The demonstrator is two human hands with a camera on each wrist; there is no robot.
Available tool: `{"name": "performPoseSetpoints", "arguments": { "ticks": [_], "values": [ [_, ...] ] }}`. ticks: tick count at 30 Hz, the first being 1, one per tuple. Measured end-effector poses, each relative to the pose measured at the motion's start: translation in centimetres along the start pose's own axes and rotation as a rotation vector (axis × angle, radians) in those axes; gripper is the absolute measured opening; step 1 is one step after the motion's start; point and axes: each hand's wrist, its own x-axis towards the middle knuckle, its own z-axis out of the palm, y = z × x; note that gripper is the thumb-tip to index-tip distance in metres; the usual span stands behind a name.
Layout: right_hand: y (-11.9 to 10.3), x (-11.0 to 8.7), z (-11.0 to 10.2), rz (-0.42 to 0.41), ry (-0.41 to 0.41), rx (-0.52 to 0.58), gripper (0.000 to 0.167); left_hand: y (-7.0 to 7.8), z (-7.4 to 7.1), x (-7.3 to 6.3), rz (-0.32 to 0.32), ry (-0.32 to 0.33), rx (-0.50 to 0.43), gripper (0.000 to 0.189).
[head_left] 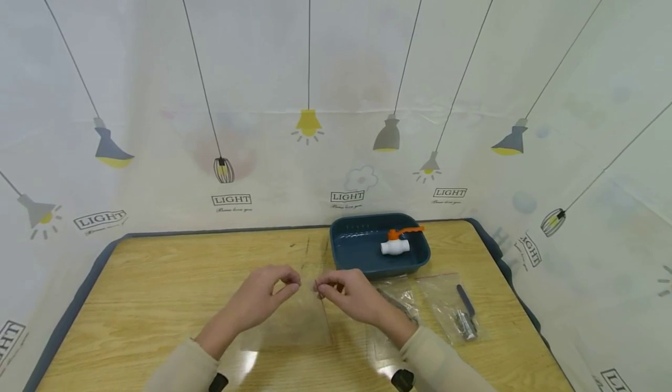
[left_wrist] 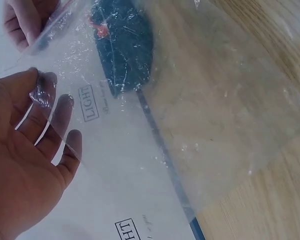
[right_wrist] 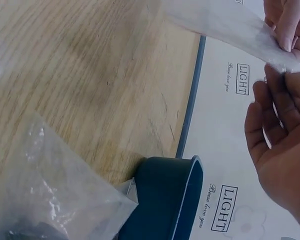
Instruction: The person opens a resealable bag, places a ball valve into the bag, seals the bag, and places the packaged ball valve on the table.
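Observation:
A clear, thin plastic bag point(head_left: 296, 325) hangs between the two hands, low over the wooden table, with a reddish line along one edge. My left hand point(head_left: 261, 297) pinches the bag's edge between thumb and index finger; in the left wrist view its other fingers lie spread behind the film. Close on the right, my right hand point(head_left: 356, 296) pinches the same bag near its reddish edge, its remaining fingers loosely bent in the right wrist view. Through the film point(left_wrist: 210, 115) the tray and table show, and nothing else appears inside it.
Behind the right hand stands a dark blue tray point(head_left: 357, 252) holding a white valve point(head_left: 395, 247) with an orange handle. Right of the hands lie a clear bag point(head_left: 438, 293) with a blue-handled metal part point(head_left: 465, 325) and another clear bag point(head_left: 383, 339), partly under the right forearm.

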Motion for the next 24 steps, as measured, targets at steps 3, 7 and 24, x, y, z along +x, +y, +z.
{"name": "performPoseSetpoints", "arguments": {
  "ticks": [3, 7, 24],
  "values": [
    [0.02, -0.03, 0.06, -0.013, 0.021, -0.018, 0.019, 0.30, 0.28, 0.13, 0.014, -0.029, -0.018, 0.011],
    [-0.10, -0.09, 0.14, 0.005, 0.006, 0.002, 0.017, 0.56, 0.62, 0.42, 0.051, -0.033, -0.036, 0.010],
    [-0.22, -0.15, 0.21, 0.010, -0.025, 0.014, 0.020, 0.66, 1.04, 0.56, 0.079, -0.004, -0.024, 0.009]
  ]
}}
